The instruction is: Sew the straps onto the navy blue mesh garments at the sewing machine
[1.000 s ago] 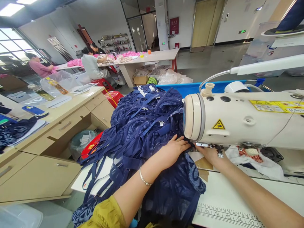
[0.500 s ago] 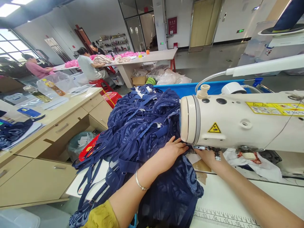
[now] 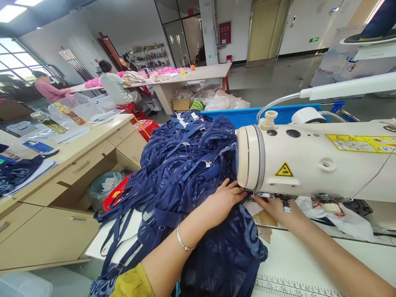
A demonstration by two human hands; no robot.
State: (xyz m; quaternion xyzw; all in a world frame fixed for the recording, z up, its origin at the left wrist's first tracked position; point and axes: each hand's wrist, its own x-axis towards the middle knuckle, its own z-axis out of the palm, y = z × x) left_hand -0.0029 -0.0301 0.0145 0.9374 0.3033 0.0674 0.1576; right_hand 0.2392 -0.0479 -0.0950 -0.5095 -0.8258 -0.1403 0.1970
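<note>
Your left hand (image 3: pixel 223 203) outstretched on navy garments (image 3: pixel 182 177), right hand (image 3: pixel 276 211) at its three o'clock, grip unclear, beneath sewing machine (image 3: pixel 309 154)

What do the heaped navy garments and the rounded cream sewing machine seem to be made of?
Heaped navy garments: thin, mostly matte fabric, perhaps synthetic; it folds softly and looks sheer in places.
Rounded cream sewing machine: glossy, probably painted metal, given smooth highlights; plastic possible.

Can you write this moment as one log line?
left hand: on navy strappy garments | right hand: below sewing machine head | silver bracelet: left wrist
</note>
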